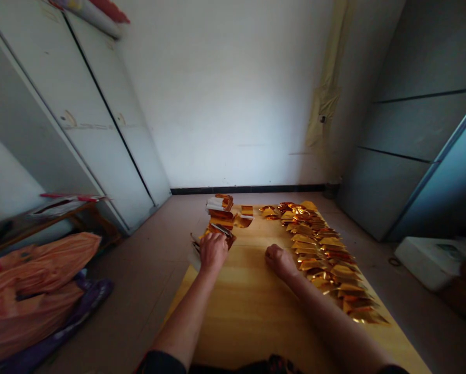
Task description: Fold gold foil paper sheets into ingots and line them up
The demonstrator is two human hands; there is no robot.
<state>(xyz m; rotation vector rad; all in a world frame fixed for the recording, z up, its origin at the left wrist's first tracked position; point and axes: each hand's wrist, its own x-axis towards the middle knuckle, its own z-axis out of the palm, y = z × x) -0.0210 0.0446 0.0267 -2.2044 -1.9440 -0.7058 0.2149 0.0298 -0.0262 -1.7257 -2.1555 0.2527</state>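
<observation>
Dark sleeve [164, 362] up close, then left hand [214, 251] down on loose gold foil sheets [222, 221], table's [248, 301] far left; can't tell if it's pinching any. 2 hands well apart: right hand [281, 262] is curled, contents hidden, beside folded foil pieces [342, 271] lining the right.

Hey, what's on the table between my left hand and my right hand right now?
Only the wooden tabletop lies between your left hand and right hand; the head view shows it.
</observation>
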